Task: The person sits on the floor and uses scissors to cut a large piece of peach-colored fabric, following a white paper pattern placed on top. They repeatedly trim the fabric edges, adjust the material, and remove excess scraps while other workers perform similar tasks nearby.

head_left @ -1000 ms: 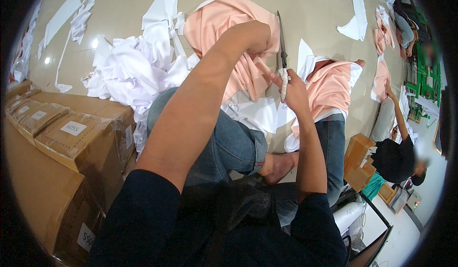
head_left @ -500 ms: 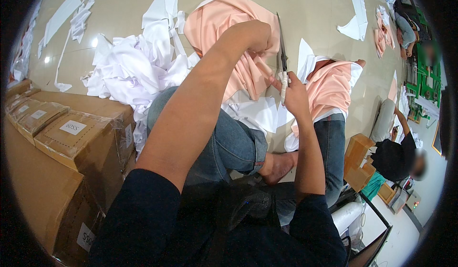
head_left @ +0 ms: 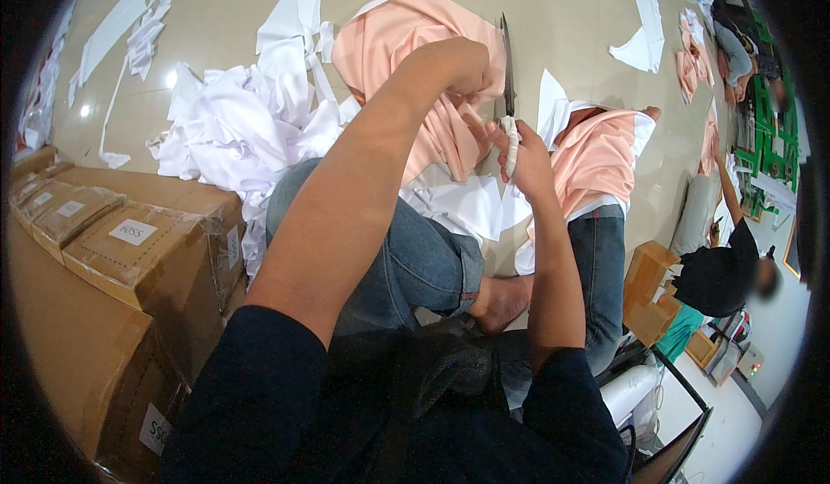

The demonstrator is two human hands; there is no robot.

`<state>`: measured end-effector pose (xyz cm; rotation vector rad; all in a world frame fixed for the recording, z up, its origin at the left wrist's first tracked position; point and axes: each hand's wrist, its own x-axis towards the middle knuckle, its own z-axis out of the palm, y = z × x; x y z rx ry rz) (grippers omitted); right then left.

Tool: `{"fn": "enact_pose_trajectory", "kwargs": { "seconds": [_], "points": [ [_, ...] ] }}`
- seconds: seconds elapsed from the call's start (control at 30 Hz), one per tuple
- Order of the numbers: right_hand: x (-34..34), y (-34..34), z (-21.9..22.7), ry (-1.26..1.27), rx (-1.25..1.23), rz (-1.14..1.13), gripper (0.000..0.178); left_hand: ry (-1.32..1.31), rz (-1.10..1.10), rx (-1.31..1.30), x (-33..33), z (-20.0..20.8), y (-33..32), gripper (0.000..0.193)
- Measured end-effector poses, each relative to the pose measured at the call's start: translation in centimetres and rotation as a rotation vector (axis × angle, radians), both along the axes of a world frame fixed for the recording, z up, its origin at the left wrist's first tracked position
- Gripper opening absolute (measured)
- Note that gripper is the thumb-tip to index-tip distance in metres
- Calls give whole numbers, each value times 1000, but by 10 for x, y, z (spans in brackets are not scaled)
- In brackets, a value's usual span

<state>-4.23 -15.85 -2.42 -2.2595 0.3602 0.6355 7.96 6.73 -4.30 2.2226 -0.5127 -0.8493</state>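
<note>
My right hand (head_left: 529,160) is closed around the white-wrapped handles of a pair of scissors (head_left: 508,65). Their long dark blades point away from me, along the right edge of a bunched peach cloth (head_left: 398,47). My left hand (head_left: 467,69) lies on that cloth with its fingers curled into it; the back of the hand and wrist hide most of the grip. White fabric pieces (head_left: 458,207) lie under the cloth near my bent leg. To the right, another peach cloth with white edges (head_left: 596,151) is draped over my other leg.
A heap of white fabric scraps (head_left: 246,125) lies on the tiled floor to the left. Taped cardboard boxes (head_left: 130,233) stand at my near left. More white scraps (head_left: 641,26) are at the far right. A co-worker in a dark shirt (head_left: 718,277) sits beside boxes (head_left: 653,281).
My right hand and the scissors have shifted slightly away from me and left. My left hand stays on the cloth. The co-worker's arm at the right now reaches farther out.
</note>
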Motion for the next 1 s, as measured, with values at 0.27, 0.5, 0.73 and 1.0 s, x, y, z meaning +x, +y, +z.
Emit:
{"fn": "enact_pose_trajectory", "kwargs": {
  "seconds": [0.27,0.5,0.73,1.0],
  "points": [
    [-8,4,2,-127,-487,220,72,1,-4,25,1,1,-2,20],
    [-13,-8,-2,44,130,-39,61,-5,17,-58,2,17,8,23],
    [-86,-30,9,74,475,-455,54,-360,644,556,-20,12,-3,41],
    [-172,-82,63,210,432,-561,49,-494,-12,239,-20,1,-25,40]
  ]
}}
